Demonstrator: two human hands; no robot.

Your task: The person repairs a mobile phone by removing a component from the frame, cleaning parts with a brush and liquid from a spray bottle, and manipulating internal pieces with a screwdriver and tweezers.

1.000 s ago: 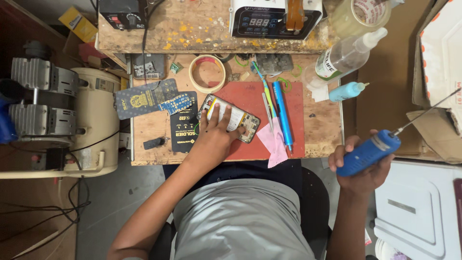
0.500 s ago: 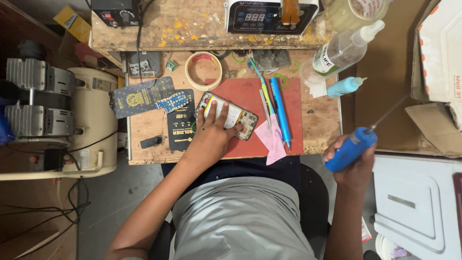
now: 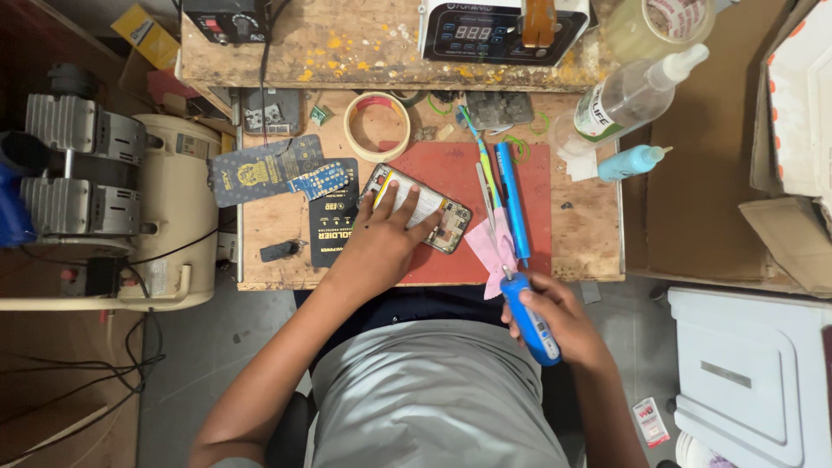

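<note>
An opened phone (image 3: 433,212) with its insides showing lies on a red mat (image 3: 459,173) on the small wooden workbench (image 3: 589,234). My left hand (image 3: 386,238) rests flat on the phone's left half and pins it down. My right hand (image 3: 555,316) grips a blue-handled screwdriver (image 3: 530,319) at the bench's front edge, its thin shaft pointing up over the mat. A pink cloth (image 3: 490,247) lies just right of the phone, under the shaft.
A tape ring (image 3: 377,126), a blue pen-like tool (image 3: 511,199), tweezers, clear and blue bottles (image 3: 628,95) and dark cards sit on the bench. A display unit (image 3: 498,30) stands behind. A compressor (image 3: 95,186) is left, cardboard and a white box (image 3: 754,373) right.
My right hand has swung the blue screwdriver in from the far right to the bench's front edge, near the phone. My left hand has stayed on the phone.
</note>
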